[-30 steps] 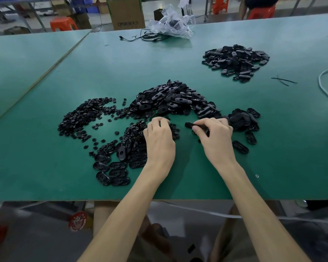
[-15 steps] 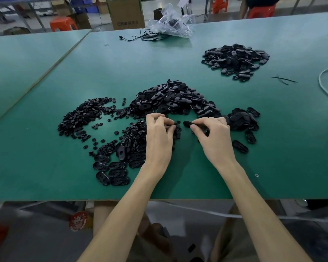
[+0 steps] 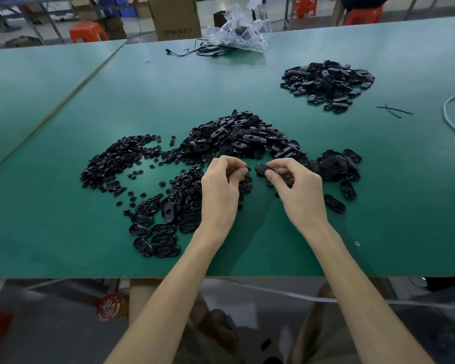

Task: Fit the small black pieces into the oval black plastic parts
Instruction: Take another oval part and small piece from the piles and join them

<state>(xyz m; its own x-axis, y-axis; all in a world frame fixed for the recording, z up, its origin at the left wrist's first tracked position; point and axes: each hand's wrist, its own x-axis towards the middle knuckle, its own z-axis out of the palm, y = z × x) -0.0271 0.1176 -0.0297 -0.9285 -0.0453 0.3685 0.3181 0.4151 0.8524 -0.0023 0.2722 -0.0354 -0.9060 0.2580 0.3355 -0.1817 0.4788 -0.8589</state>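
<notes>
The right hand (image 3: 300, 195) pinched one oval black plastic part (image 3: 262, 168) just above the green table (image 3: 247, 80), before the heap of oval parts (image 3: 237, 137). The left hand (image 3: 218, 190), fingers curled and tips pressed together, hovered just beside it; whether it gripped a small black piece could not be told.

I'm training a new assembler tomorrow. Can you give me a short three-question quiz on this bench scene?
1. True or false: the right hand pinches an oval part.
2. The big heap of small pieces lies: A) left of the left hand; B) right of the right hand; C) at the far edge.
3. What lies beside the black cable at the far edge of the table?
Key: 1 true; 2 A; 3 a crumpled clear plastic bag.
</notes>
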